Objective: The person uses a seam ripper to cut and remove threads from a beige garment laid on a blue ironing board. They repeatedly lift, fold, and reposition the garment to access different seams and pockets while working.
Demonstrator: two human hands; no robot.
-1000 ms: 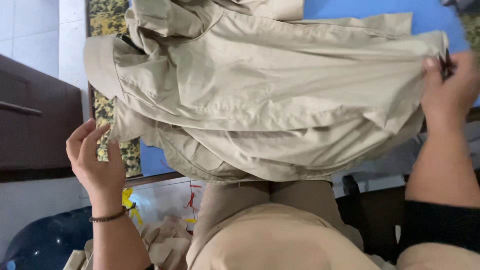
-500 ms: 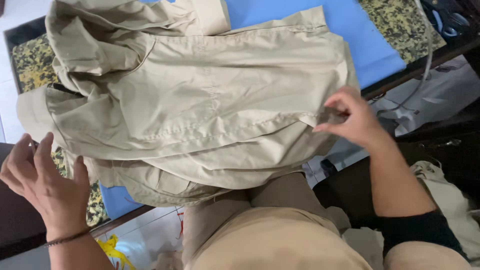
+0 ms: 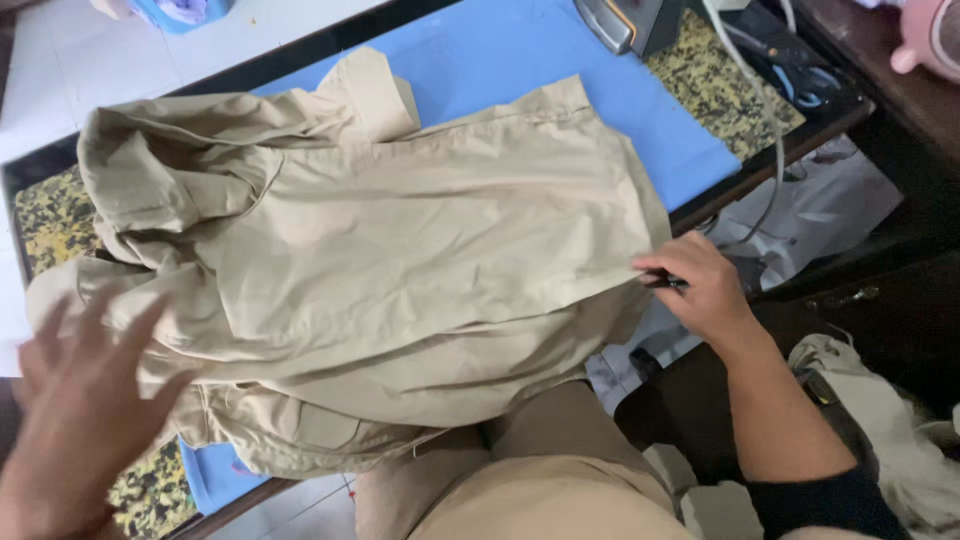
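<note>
My left hand [image 3: 85, 420] is at the lower left, blurred, fingers spread wide and gripping nothing; its fingertips lie at the shirt's near left edge. The shirt [image 3: 400, 270], khaki and creased, lies spread over the blue pad [image 3: 520, 60] on the table [image 3: 730, 95], collar end to the left, its near side hanging over the table edge toward my lap. My right hand [image 3: 705, 290] is at the shirt's right hem, thumb and fingers pinched shut on the cloth edge. Beyond it, top right, sit an iron [image 3: 625, 20], its cord [image 3: 765, 110] and scissors [image 3: 805, 80].
</note>
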